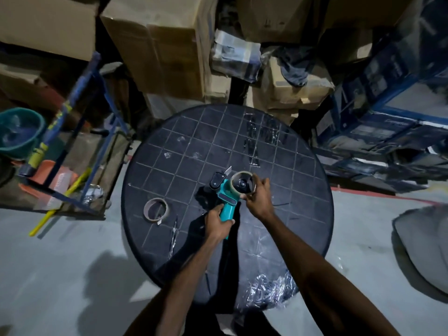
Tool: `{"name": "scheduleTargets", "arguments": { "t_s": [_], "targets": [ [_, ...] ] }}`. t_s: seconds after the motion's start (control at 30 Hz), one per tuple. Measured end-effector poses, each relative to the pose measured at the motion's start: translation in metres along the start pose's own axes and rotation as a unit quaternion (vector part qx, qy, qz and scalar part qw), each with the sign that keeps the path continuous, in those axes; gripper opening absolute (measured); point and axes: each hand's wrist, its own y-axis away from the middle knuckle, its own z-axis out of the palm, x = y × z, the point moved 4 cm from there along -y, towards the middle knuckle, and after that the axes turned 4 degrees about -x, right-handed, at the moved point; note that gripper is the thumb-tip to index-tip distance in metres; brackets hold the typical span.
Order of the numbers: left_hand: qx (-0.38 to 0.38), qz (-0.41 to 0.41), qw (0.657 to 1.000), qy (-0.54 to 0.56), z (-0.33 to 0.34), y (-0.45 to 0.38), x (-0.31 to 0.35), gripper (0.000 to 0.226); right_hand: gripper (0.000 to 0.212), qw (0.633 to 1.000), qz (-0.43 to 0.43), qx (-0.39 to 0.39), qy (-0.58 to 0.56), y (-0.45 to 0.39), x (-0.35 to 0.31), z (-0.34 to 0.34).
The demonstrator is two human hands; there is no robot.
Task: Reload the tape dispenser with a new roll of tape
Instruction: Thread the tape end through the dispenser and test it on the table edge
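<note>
A teal tape dispenser [226, 199] is held just above a round black table [184, 151]. My left hand [218, 223] grips its handle from below. A roll of tape [242, 183] sits on the dispenser's black hub, and my right hand [258, 197] holds that roll at its right side. The dispenser's black front flap and metal blade point up and to the left. An empty cardboard tape core [155, 210] lies on the table to the left of the dispenser.
Crumpled clear tape [269, 291] clings to the table's near edge, and more strips are stuck at its far right. Stacked cardboard boxes [160, 44] stand behind. A blue metal trolley [80, 132] and a green bucket [19, 132] are at the left.
</note>
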Motion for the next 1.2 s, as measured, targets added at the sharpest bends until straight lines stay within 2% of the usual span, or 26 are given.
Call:
{"name": "scheduleTargets", "arguments": {
  "t_s": [0.27, 0.5, 0.67, 1.0, 1.1, 1.2],
  "targets": [
    [0.003, -0.020, 1.000, -0.022, 0.021, -0.023, 0.001, 0.049, 0.072, 1.000, 0.013, -0.007, 0.002, -0.035, 0.023, 0.014],
    [0.019, -0.028, 0.997, -0.071, 0.033, -0.053, -0.012, 0.048, 0.068, 0.999, 0.018, 0.001, -0.027, -0.064, 0.049, 0.032],
    [0.023, -0.010, 0.996, -0.082, 0.040, -0.069, 0.000, 0.039, 0.065, 1.000, 0.007, 0.003, -0.027, -0.093, 0.059, 0.036],
    [0.045, -0.028, 0.992, -0.119, 0.047, -0.086, 0.000, 0.044, 0.066, 0.999, 0.001, -0.011, -0.034, -0.117, 0.066, 0.045],
    [0.061, -0.006, 0.981, -0.182, 0.046, -0.087, 0.002, 0.044, 0.066, 0.999, -0.002, -0.004, -0.041, -0.118, 0.065, 0.046],
    [0.048, -0.002, 0.983, -0.176, 0.050, -0.092, 0.003, 0.042, 0.067, 0.999, 0.002, 0.001, -0.047, -0.121, 0.062, 0.046]
  ]
}}
